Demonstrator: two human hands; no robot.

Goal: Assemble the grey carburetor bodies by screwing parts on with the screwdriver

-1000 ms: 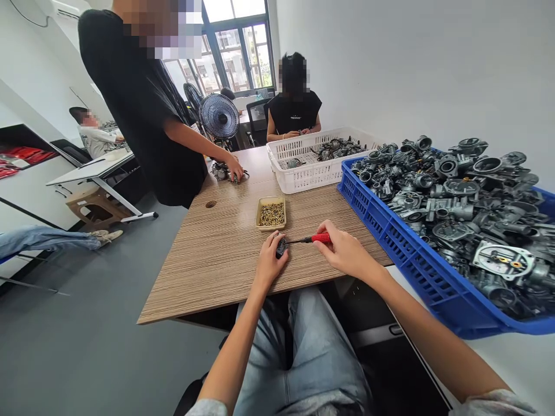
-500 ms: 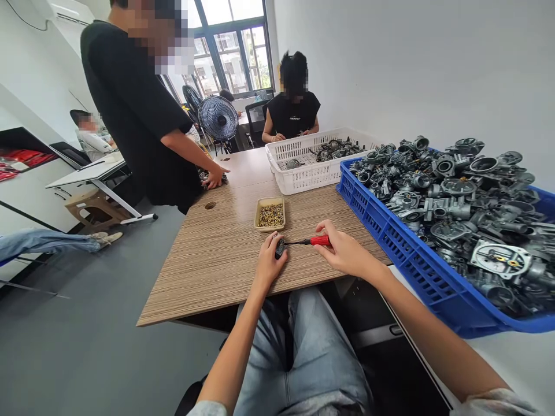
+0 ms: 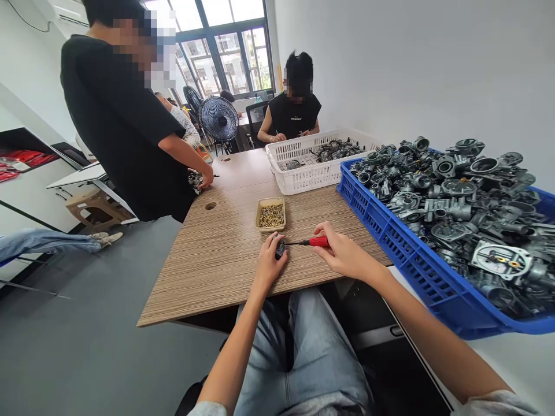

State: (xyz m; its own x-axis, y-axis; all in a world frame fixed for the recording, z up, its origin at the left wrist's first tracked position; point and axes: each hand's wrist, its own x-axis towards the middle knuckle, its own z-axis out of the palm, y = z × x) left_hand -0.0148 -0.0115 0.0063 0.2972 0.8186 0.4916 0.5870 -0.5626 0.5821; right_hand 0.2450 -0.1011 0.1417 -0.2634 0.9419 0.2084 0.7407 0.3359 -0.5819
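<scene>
My left hand [image 3: 269, 263] is closed around a small dark metal part [image 3: 280, 248] that rests on the wooden table [image 3: 217, 254]. My right hand [image 3: 342, 253] grips a red-handled screwdriver [image 3: 318, 241], whose thin shaft points left into the part. Just beyond my hands stands a small tan tray of brass screws [image 3: 271, 214].
A blue crate [image 3: 390, 237] heaped with grey metal carburetor bodies fills the right side. A white basket [image 3: 303, 173] with a few parts stands behind it. A standing person in black [image 3: 125, 121] holds a part at the table's left edge. Another person [image 3: 293, 110] sits at the far end.
The standing person has drawn their hand and a part off the table towards its left edge and stepped left. My own hands have barely moved.
</scene>
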